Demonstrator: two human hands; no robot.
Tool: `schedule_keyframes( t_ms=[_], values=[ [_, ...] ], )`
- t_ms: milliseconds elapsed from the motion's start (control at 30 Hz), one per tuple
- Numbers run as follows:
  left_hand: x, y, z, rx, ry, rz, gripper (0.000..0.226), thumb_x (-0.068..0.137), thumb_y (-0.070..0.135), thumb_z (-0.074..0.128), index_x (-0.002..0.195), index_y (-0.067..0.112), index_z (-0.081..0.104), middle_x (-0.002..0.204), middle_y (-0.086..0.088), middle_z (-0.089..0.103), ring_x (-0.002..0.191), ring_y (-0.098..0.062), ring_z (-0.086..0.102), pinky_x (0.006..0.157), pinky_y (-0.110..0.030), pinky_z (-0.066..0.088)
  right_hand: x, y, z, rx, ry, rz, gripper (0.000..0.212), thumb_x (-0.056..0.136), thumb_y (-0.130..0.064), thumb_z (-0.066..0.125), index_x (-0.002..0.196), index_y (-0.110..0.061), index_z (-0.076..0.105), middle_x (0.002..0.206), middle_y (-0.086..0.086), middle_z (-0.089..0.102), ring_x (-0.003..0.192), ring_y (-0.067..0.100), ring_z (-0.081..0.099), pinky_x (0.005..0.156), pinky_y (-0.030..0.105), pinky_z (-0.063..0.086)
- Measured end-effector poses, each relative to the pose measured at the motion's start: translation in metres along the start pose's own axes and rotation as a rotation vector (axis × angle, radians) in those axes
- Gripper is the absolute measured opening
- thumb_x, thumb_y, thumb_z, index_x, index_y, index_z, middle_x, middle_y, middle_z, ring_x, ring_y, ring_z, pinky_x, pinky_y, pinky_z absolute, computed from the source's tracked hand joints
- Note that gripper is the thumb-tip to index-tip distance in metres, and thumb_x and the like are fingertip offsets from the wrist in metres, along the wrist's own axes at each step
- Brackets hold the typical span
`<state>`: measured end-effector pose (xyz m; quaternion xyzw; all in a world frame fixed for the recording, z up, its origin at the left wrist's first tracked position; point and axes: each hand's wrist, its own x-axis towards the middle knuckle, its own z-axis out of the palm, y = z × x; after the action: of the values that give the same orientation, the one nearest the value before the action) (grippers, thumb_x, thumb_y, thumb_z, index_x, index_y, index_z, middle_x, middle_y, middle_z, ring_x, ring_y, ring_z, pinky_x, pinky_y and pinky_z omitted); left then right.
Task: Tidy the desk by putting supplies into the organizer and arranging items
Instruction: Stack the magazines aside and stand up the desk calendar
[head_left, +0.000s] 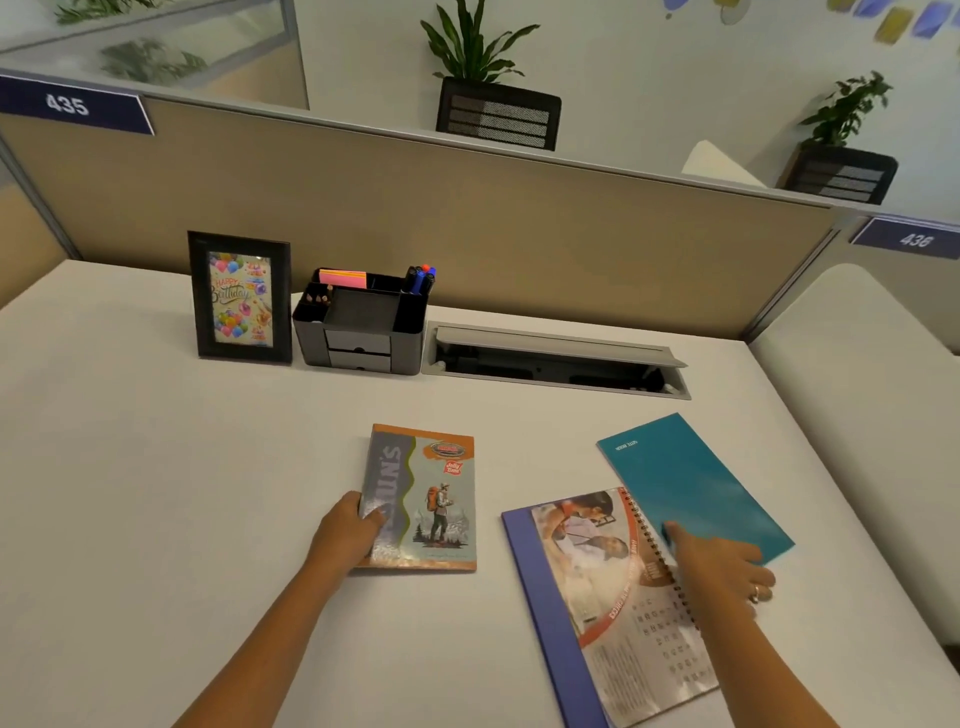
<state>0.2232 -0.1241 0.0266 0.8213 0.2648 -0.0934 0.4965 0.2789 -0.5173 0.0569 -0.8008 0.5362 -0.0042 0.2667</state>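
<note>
The left hand (349, 530) grips the left edge of a notebook with a hiker picture (423, 499); the thumb lies on top of the cover and the other fingers are hidden under or behind the edge. This notebook lies flat on the white surface (156, 467), near the middle.

The right hand (719, 564) rests with straight, spread fingers on a teal notebook (691, 478), the fingertips pressing on its near corner. A ring is visible on one finger. The teal notebook lies at an angle, and its near left edge touches or slightly overlaps a spiral-bound notebook (618, 597) with a purple strip along its left side. This spiral-bound notebook lies just beside the right forearm and reaches to the bottom of the view.

Further back, near the partition (467, 218), stands a dark desk organizer (361, 325). It holds pink and orange sticky notes (343, 278) in a back compartment, pencils (318, 298) on the left side, and markers (422, 278) upright in the right compartment. Just beside the organizer, on its left, a black picture frame (240, 297) with a birthday card stands upright. On the right of the organizer there is an open cable tray (556, 358) set into the surface.
</note>
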Motion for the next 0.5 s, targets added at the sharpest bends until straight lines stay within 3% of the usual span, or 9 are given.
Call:
schedule_keyframes(
  t_ms=[267, 400, 500],
  values=[
    [-0.008, 0.005, 0.002, 0.030, 0.021, -0.017, 0.027, 0.093, 0.029, 0.054, 0.111, 0.008, 0.053, 0.104, -0.011, 0.059, 0.088, -0.025, 0.054, 0.072, -0.032, 0.041, 0.015, 0.004, 0.009, 0.106, -0.061, 0.088, 0.085, 0.056, -0.049, 0.082, 0.113, -0.003, 0.037, 0.119, 0.026, 0.046, 0.111, 0.040, 0.045, 0.091, 0.051, 0.043],
    [-0.011, 0.008, 0.003, 0.008, 0.028, -0.014, 0.027, 0.093, 0.027, 0.054, 0.112, 0.007, 0.052, 0.104, -0.011, 0.059, 0.087, -0.023, 0.054, 0.069, -0.031, 0.040, 0.029, 0.008, 0.004, 0.317, -0.142, 0.095, 0.051, 0.063, -0.040, 0.079, 0.090, -0.009, 0.049, 0.100, 0.014, 0.063, 0.090, 0.037, 0.060, 0.082, 0.051, 0.051],
    [-0.014, 0.009, 0.003, -0.006, 0.031, -0.010, 0.028, 0.094, 0.027, 0.054, 0.113, 0.007, 0.052, 0.104, -0.010, 0.059, 0.084, -0.021, 0.054, 0.061, -0.027, 0.039, 0.020, -0.002, -0.007, 0.585, -0.112, -0.001, 0.031, 0.086, -0.020, 0.063, 0.111, -0.005, 0.054, 0.114, 0.016, 0.060, 0.099, 0.035, 0.060, 0.082, 0.045, 0.053]
  ],
)
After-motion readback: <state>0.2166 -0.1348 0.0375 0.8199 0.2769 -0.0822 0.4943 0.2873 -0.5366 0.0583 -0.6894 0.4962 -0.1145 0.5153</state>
